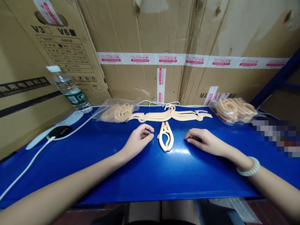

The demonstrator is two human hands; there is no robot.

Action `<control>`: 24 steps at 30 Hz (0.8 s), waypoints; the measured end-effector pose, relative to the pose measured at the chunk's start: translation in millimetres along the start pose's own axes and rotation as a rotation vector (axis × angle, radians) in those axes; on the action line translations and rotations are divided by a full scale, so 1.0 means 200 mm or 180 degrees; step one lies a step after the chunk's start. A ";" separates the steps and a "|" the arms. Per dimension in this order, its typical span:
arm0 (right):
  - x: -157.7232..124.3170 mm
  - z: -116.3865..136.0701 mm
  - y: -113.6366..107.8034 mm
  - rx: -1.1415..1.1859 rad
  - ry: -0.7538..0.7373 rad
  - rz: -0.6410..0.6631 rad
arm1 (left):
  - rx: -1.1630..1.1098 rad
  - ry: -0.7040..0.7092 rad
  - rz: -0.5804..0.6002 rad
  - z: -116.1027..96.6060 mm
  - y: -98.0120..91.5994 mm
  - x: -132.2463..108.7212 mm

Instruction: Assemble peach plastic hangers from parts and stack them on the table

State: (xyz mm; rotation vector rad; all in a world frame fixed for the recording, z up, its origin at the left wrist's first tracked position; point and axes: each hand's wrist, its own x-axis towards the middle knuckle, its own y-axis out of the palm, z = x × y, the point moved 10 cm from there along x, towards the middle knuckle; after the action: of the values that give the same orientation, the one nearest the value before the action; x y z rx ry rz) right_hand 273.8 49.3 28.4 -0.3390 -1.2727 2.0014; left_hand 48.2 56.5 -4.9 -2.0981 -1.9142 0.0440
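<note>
Folded hanger [171, 137] lying on worktop [140, 178] — left hand [137, 139] sitting left of it, right hand [203, 141] right, both hands' fingers half-curling, gripping nothing — unfolded hangers [159, 117] lying behind it.

Moderate indoor light, white glare pooled midway between the back and front edges of the counter [150, 178], dimness below its front edge, wide-angle stretch leaning the bottle [76, 95] outward, blocky pixelation at the right edge.

– What colour is the folded hanger [171, 137]?
– Cream, on a blue table [140, 181].
– Behind it?
– Cream hangers [157, 117], then brown cardboard [140, 31] crossed by white tape [154, 58] with red print.
– Left of it?
– A bottle [67, 85], green label [81, 97], white cap [53, 68].
</note>
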 end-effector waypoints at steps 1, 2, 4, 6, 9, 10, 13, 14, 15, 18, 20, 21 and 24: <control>0.00 0.00 0.00 -0.0005 -0.0004 -0.0007 | -0.0007 0.0016 -0.0001 0.00 0.00 0.00; 0.00 0.00 0.00 -0.0007 -0.0010 -0.0010 | -0.0012 0.0035 0.0002 0.00 0.00 0.00; 0.00 0.00 0.00 -0.0009 -0.0020 -0.0016 | -0.0011 0.0093 0.0016 -0.01 0.00 0.00; 0.00 0.00 0.00 -0.0003 -0.0022 -0.0009 | 0.0005 0.0161 0.0025 -0.01 0.00 0.00; 0.00 0.00 0.00 -0.0014 -0.0024 0.0000 | 0.0004 0.0220 0.0019 -0.01 0.00 0.01; 0.00 0.00 0.00 -0.0039 -0.0035 0.0001 | 0.0000 0.0226 0.0020 -0.01 0.00 0.01; 0.00 0.00 -0.02 -0.0229 -0.0123 -0.0120 | -0.0014 0.0231 0.0032 -0.01 0.00 0.01; 0.00 -0.01 -0.04 -0.0324 -0.0155 -0.0210 | -0.0016 0.0227 0.0035 0.00 0.00 0.01; 0.00 -0.02 -0.06 -0.0432 -0.0174 -0.0311 | -0.0017 0.0222 0.0037 0.00 0.00 0.01; -0.01 -0.11 -0.12 -0.0821 -0.0119 -0.0579 | -0.0023 0.0228 0.0029 -0.01 0.00 0.01; -0.02 -0.20 -0.16 -0.1110 0.0005 -0.0700 | -0.0044 0.0245 0.0036 -0.01 0.01 0.00; -0.02 -0.24 -0.17 -0.1242 0.0079 -0.0735 | -0.0058 0.0252 0.0039 -0.01 0.01 0.00; -0.03 -0.36 -0.18 -0.1494 0.0309 -0.0668 | -0.0077 0.0243 0.0029 -0.01 0.00 0.00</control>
State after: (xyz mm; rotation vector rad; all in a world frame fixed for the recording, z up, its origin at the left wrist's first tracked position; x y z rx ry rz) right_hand 334.2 103.4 23.7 -0.4946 -1.6362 1.4815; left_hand 49.7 55.9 -2.5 -2.0931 -1.8702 -0.0567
